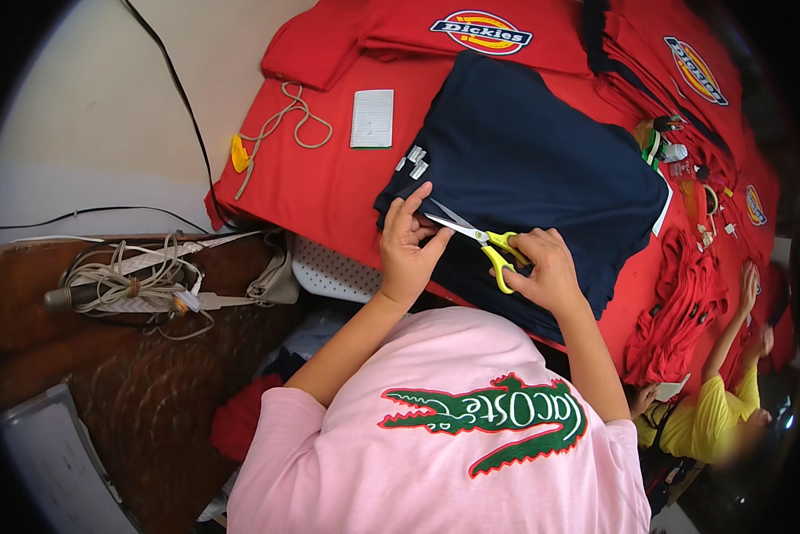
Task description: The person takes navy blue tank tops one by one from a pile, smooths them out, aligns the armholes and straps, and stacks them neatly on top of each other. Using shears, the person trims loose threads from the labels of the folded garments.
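A stack of dark navy fabric (533, 147) lies in front of me on red cloth. My right hand (544, 267) has its fingers through the yellow-green handles of a pair of scissors (498, 247). The metal blades are parted and point left, with their tips beside my left hand (407, 245). That hand is closed at the navy stack's near left edge, thumb and fingers bent toward each other. Whatever lies between them is too small to make out. Several small whitish labels (418, 167) rest on the navy fabric just beyond my left fingertips.
Red fabric (338, 191) with printed patches covers the table. On it are a white notepad (371, 118), a beige cord (280, 120) and crumpled red pieces (671, 316). Coiled cables (133, 276) sit at left. A person in yellow (707, 418) works at right.
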Available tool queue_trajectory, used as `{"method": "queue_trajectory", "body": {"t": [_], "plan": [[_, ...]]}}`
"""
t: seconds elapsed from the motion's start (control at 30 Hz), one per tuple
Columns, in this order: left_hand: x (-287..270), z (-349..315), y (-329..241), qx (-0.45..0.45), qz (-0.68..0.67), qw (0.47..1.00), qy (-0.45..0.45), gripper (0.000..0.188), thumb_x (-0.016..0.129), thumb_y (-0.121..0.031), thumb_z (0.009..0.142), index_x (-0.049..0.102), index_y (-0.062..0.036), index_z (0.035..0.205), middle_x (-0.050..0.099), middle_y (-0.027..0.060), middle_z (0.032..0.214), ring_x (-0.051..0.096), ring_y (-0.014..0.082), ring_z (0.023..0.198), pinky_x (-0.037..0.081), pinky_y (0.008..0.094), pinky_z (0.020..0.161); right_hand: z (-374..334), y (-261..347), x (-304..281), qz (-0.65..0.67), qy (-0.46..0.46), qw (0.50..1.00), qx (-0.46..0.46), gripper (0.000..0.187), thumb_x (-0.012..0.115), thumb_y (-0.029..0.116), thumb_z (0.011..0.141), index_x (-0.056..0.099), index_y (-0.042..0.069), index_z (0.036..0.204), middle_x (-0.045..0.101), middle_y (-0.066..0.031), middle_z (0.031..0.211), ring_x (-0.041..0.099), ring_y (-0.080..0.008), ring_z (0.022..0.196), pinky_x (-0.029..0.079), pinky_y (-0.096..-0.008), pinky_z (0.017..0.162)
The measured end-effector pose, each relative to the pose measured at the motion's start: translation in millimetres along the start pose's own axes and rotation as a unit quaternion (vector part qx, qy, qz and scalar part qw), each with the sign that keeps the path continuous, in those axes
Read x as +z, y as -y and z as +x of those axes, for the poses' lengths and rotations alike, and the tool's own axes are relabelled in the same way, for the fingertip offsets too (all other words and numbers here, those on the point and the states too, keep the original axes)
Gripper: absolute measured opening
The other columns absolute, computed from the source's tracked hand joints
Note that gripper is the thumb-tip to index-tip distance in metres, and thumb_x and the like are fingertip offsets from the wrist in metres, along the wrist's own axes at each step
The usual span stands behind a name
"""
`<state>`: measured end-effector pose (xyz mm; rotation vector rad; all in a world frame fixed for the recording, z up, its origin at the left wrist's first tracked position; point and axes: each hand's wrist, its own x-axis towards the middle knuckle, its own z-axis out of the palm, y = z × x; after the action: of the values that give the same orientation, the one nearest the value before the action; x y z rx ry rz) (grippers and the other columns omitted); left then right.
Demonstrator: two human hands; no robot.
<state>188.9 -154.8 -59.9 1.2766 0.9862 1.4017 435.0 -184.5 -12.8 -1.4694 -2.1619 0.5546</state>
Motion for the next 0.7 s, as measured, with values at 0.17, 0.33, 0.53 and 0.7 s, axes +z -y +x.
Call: {"method": "queue_trajectory", "body": {"t": [0.17, 0.33, 0.53, 0.7], "plan": [[-4, -3, -3, -0.007, 0.008, 1.0, -0.004, 0.072, 0.071, 0.021, 0.087, 0.048, 0.0035, 0.152, 0.047, 0.0049, 0.117, 0.07, 0.0149, 0.104, 0.063, 0.027, 0.093, 4, 4, -4, 0.01, 0.038, 0.999, 0.024, 0.036, 0.09, 0.028, 0.074, 0.074, 0.004, 0.096, 0.061, -0.0051, 0.074, 0.054, -0.0238, 0.07, 0.042, -0.037, 0.075], [-1, -6, -6, -0.018, 0.002, 1.0, -0.02, 0.071, 0.073, 0.019, 0.088, 0.048, 0.0035, 0.152, 0.047, 0.005, 0.118, 0.069, 0.0129, 0.1, 0.063, 0.0247, 0.09, 1, 0, -6, 0.033, 0.057, 0.997, 0.036, 0.031, 0.088, 0.025, 0.077, 0.074, 0.004, 0.095, 0.064, -0.0058, 0.075, 0.055, -0.0246, 0.07, 0.043, -0.0369, 0.078], [-4, -10, 6, -0.025, 0.042, 0.997, -0.058, 0.068, 0.071, 0.016, 0.092, 0.047, 0.0018, 0.155, 0.057, 0.0055, 0.119, 0.066, 0.0115, 0.105, 0.06, 0.0246, 0.092, -6, -8, -2, 0.064, 0.065, 0.995, 0.033, 0.028, 0.087, 0.022, 0.079, 0.074, 0.003, 0.094, 0.067, -0.0069, 0.076, 0.055, -0.0245, 0.07, 0.044, -0.0373, 0.078], [10, -12, -8, -0.017, -0.052, 0.996, -0.076, 0.073, 0.067, 0.018, 0.093, 0.041, 0.0, 0.159, 0.065, 0.0096, 0.124, 0.067, 0.0128, 0.108, 0.059, 0.0257, 0.095, 2, 6, -10, 0.038, 0.07, 0.997, 0.007, 0.028, 0.086, 0.022, 0.079, 0.073, 0.003, 0.093, 0.065, -0.0074, 0.074, 0.055, -0.0253, 0.069, 0.043, -0.038, 0.077]]}}
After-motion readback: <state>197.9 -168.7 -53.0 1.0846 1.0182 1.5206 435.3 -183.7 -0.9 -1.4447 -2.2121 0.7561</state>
